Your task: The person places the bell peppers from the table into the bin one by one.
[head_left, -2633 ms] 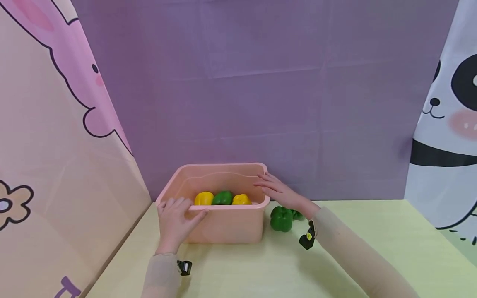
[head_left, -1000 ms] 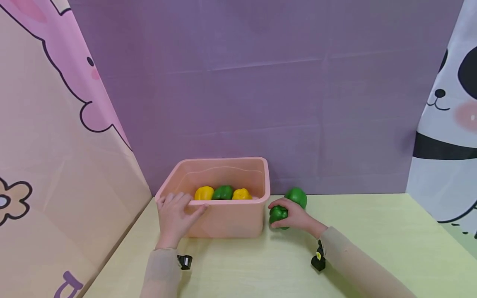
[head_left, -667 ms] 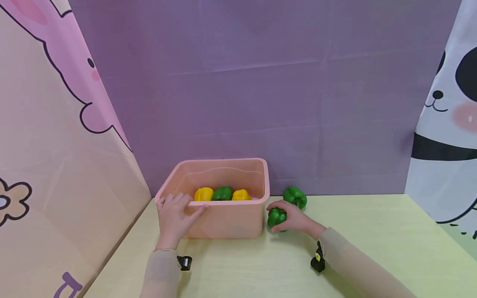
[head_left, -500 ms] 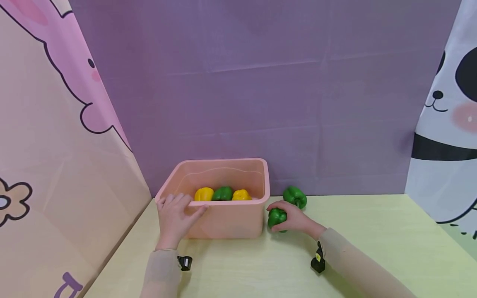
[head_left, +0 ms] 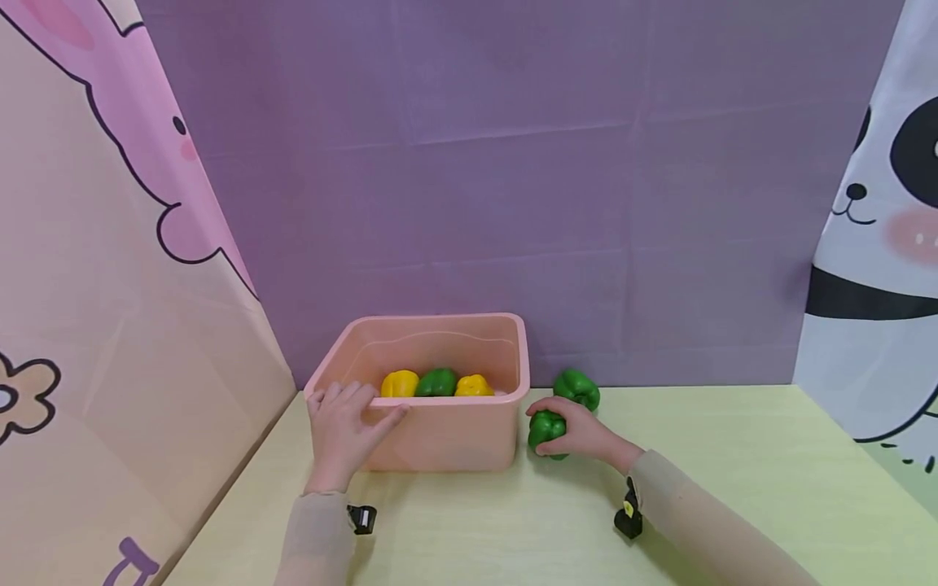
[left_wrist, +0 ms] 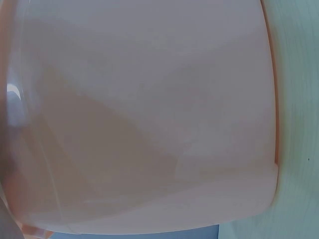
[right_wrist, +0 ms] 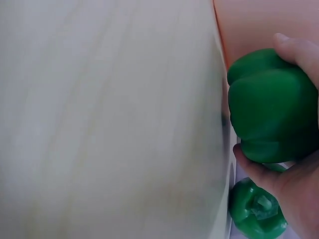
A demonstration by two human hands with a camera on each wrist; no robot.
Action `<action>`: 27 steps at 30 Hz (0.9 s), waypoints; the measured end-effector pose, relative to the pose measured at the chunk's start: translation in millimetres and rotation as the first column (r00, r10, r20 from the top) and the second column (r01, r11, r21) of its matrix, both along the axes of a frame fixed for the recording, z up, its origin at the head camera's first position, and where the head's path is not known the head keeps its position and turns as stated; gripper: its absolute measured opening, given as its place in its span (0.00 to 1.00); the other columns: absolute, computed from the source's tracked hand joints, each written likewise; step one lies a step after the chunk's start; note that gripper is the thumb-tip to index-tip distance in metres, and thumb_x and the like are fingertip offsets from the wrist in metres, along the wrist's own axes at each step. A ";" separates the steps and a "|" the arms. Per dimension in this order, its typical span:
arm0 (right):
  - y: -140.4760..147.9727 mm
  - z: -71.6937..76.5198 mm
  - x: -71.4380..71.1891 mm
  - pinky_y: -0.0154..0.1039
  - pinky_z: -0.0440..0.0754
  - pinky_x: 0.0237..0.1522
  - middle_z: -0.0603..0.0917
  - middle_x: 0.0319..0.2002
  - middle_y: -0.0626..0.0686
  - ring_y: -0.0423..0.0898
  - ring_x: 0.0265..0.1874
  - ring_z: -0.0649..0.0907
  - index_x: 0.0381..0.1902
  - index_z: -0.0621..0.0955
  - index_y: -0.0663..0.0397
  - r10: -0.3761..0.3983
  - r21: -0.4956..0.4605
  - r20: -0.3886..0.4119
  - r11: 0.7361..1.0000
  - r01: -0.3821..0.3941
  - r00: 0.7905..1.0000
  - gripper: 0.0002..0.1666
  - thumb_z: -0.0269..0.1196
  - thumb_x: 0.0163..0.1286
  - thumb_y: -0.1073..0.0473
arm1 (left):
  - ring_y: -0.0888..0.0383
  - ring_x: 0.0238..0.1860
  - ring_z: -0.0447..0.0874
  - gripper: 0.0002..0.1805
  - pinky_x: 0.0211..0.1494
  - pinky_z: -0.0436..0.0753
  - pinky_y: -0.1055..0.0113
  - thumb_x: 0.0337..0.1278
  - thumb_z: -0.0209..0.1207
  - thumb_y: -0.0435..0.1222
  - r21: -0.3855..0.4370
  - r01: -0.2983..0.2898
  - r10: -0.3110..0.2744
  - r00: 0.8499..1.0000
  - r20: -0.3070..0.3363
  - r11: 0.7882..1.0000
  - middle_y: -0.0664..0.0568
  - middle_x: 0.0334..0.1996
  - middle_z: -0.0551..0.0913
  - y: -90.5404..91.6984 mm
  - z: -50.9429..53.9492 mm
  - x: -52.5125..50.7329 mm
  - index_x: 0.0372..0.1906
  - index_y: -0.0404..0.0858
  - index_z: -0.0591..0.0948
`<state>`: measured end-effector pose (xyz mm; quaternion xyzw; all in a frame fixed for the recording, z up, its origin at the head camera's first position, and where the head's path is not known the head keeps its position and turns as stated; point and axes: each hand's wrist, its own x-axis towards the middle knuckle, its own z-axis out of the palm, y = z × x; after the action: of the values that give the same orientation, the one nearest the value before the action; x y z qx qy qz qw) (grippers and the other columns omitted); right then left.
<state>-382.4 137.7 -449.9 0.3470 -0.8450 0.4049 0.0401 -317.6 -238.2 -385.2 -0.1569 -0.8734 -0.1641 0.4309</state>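
Beside bin [head_left: 440,439] — right hand [head_left: 584,430] grips green pepper [head_left: 545,432], partly covered | left hand [head_left: 341,430] clasps rim [head_left: 454,401]

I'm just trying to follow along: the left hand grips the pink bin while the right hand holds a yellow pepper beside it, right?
Not quite: the right hand holds a green pepper, as the right wrist view shows. The left hand does grip the pink bin.

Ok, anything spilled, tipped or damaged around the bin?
Nothing stands out. The pink bin stands upright, three peppers showing inside; the right hand grips a green pepper, another green pepper lies behind it; no visible damage.
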 end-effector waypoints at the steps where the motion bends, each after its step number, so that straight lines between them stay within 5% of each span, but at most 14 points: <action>1: 0.5 0.4 -0.1 0.46 0.73 0.45 0.79 0.49 0.47 0.46 0.43 0.75 0.54 0.78 0.49 -0.001 -0.002 -0.001 1.000 0.001 1.000 0.32 0.76 0.51 0.54 | 0.53 0.33 0.65 0.24 0.49 0.56 0.46 0.44 0.66 0.61 -0.001 -0.003 0.003 1.000 -0.001 1.000 0.57 0.25 0.73 -0.3 -0.4 -0.3 0.27 0.45 0.76; 27: 8.9 24.7 7.0 0.45 0.75 0.42 0.77 0.48 0.47 0.48 0.42 0.75 0.56 0.78 0.46 -0.018 -0.022 0.025 1.000 0.018 1.000 0.32 0.75 0.52 0.53 | 0.53 0.34 0.66 0.23 0.51 0.56 0.46 0.44 0.68 0.59 0.010 0.000 0.000 1.000 0.020 1.000 0.56 0.27 0.76 0.9 1.1 2.7 0.28 0.45 0.77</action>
<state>-375.4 146.5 -425.2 0.3338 -0.8441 0.4179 0.0372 -314.9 -237.3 -384.2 -0.1532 -0.8767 -0.1703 0.4229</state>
